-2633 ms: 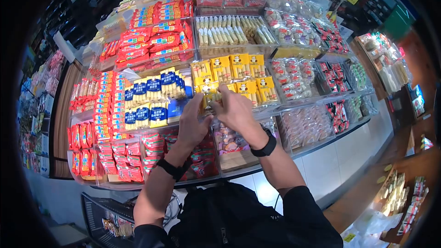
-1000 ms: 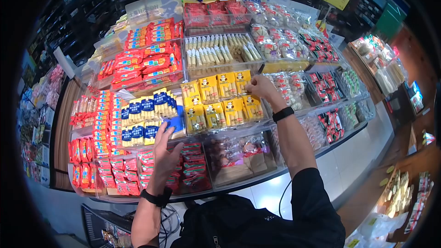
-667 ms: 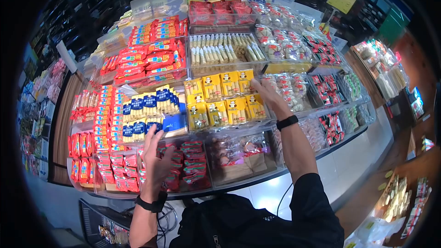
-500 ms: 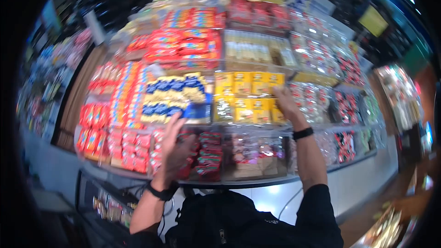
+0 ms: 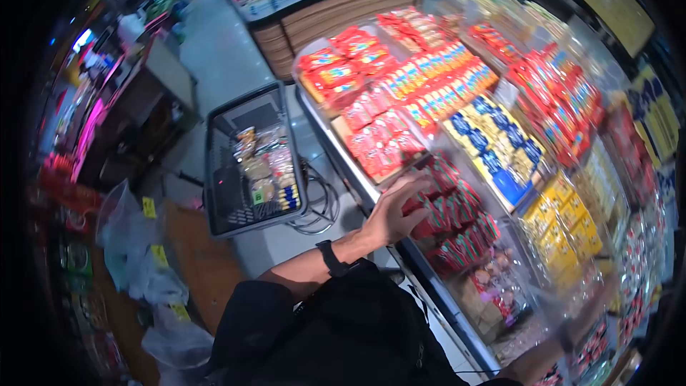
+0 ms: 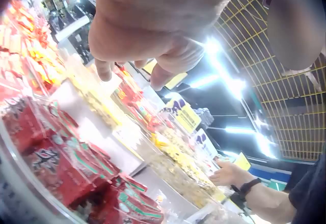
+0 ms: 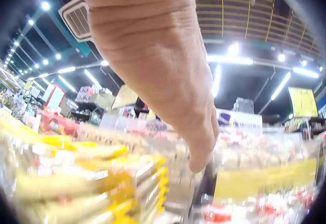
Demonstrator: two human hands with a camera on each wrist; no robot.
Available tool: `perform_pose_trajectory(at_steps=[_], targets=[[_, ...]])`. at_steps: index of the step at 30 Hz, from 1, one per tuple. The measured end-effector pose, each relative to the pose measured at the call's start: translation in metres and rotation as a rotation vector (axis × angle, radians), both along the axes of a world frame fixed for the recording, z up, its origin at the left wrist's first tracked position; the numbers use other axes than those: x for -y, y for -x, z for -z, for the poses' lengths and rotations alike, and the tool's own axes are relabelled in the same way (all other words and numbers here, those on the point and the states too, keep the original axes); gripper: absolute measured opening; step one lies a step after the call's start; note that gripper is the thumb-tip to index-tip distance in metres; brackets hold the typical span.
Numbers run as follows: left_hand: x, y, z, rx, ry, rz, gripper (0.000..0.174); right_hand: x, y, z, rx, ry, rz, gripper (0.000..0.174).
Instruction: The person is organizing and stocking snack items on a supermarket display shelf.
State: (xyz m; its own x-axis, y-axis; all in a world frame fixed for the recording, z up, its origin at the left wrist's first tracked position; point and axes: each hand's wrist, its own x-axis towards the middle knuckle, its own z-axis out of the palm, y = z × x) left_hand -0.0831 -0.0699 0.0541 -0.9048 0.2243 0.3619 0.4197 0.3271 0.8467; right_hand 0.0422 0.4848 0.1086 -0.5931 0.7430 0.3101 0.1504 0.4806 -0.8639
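Note:
My left hand (image 5: 393, 214) hovers over a bin of red packets with green stripes (image 5: 454, 218), fingers spread and nothing in them. In the left wrist view the same hand (image 6: 158, 25) hangs above those red packets (image 6: 71, 168), fingertips pointing down. My right hand (image 5: 600, 300) is blurred at the lower right of the head view, near the bin of yellow snack packets (image 5: 564, 221). The right wrist view has this hand (image 7: 163, 71) beside stacked yellow packets (image 7: 102, 183); its fingers point down near a bin divider and no item shows in them. Blue-and-cream packets (image 5: 493, 143) lie between the hands.
A dark shopping basket (image 5: 254, 164) with several bagged snacks stands on the floor to the left, a cable (image 5: 318, 204) beside it. Clear plastic bags (image 5: 153, 279) sit on a wooden counter (image 5: 207, 264) at lower left. Bins of red packets (image 5: 557, 96) fill the far side.
The head view has swung left, bringing the basket and aisle into full view and the display to the right. Earlier both hands were at the yellow packets; they then moved apart, left hand over red packets.

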Motion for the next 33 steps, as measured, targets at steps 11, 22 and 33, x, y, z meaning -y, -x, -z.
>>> perform_pose_trajectory(at_steps=[11,22,33], targets=[[0.151,-0.044,0.042,0.237,-0.223,-0.456,0.047,0.235,0.033,-0.092,-0.116,0.015,-0.527,0.035],[0.332,-0.107,0.049,0.664,-0.614,-0.580,0.057,0.576,0.144,-0.066,0.200,0.113,-1.338,0.037],[0.397,-0.200,0.061,0.613,-0.943,-0.684,0.038,0.862,0.199,0.154,0.652,-0.986,-2.012,0.035]])
